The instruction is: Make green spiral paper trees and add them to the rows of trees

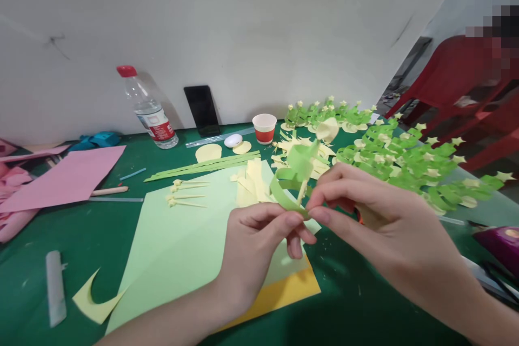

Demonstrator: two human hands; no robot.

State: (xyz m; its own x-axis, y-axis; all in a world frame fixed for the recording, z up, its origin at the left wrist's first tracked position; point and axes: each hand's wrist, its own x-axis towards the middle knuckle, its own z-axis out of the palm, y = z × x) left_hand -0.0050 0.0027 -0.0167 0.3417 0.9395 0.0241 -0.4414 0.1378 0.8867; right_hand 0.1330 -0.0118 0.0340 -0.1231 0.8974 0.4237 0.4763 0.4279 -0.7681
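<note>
A curled green paper strip (281, 186) winds around a thin pale stick (302, 192) in front of me. My left hand (259, 248) pinches the lower loop of the strip between thumb and fingers. My right hand (373, 216) is closed with thumb and fingertips at the strip's right end, close beside the left fingertips. A pale paper disc (327, 130) shows just above the strip; whether it is joined to the stick I cannot tell. Beneath my hands lie light green sheets (182, 259) with several thin sticks (188, 195) and pale yellow paper pieces (251, 181) on them.
Several finished green spiral trees (389, 157) with star tops stand at the right. Along the wall are a bottle (152, 113), a phone (203, 111) and a red-and-white paper cup (265, 130). Long green strips (203, 166) lie behind the sheets. Pink paper (65, 178) is left; red chairs (458, 70) stand far right.
</note>
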